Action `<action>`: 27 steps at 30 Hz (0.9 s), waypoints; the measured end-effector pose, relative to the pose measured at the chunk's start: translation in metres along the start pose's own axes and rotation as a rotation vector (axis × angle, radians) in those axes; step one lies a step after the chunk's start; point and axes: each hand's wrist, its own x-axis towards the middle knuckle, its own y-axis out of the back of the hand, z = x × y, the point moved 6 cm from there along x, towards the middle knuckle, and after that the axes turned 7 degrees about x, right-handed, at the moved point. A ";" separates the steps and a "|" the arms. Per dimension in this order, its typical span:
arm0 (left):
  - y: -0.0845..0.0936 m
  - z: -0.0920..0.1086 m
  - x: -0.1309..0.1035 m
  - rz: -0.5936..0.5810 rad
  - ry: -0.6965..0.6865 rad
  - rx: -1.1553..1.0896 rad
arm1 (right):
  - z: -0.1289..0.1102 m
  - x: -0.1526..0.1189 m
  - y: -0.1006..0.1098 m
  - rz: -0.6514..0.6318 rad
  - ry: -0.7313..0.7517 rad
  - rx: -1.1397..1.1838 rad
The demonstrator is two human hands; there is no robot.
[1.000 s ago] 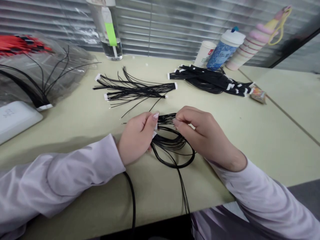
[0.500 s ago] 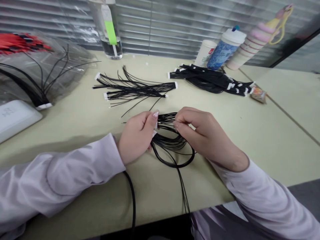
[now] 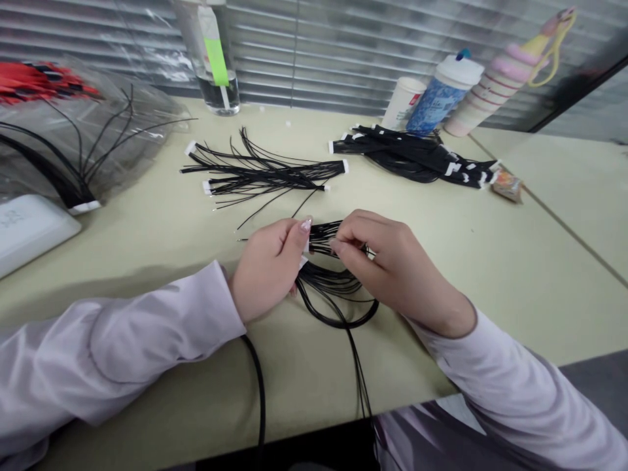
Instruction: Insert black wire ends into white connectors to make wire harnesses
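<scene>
My left hand (image 3: 269, 265) is closed around the white connector end of a black wire harness (image 3: 333, 278), with the thumb on top. The harness's thin wires fan out to the right, and a thicker black cable loops below them. My right hand (image 3: 383, 261) pinches at the upper wires, thumb and forefinger together; the fingertips hide exactly what lies between them. A thick black cable (image 3: 260, 386) runs from under my left wrist over the table's front edge. Several thin wires (image 3: 360, 379) hang down over that edge too.
Behind my hands lies a loose bunch of black wires with white connectors (image 3: 265, 173). A bundled pile of black harnesses (image 3: 417, 157) is at the back right, near a blue cup (image 3: 436, 98). On the left are a plastic bag (image 3: 142, 144) and a white box (image 3: 34, 232). A water bottle (image 3: 218, 72) stands behind.
My right hand has shifted slightly left, closer to the left hand, along the upper wires. The left hand keeps its hold on the connector end.
</scene>
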 end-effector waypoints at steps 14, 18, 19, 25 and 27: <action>-0.001 -0.003 0.002 -0.036 0.043 -0.015 | 0.004 0.001 0.003 0.011 -0.065 -0.027; 0.002 -0.010 0.003 -0.001 0.139 -0.048 | 0.024 -0.002 0.016 -0.065 -0.285 -0.001; 0.002 -0.010 0.004 0.004 0.144 -0.053 | 0.026 -0.003 0.017 -0.093 -0.300 0.002; 0.004 -0.012 0.004 0.031 0.174 -0.113 | 0.024 -0.007 0.020 -0.066 -0.252 -0.024; 0.003 -0.013 0.004 0.035 0.186 -0.134 | 0.021 -0.009 0.022 -0.057 -0.268 0.032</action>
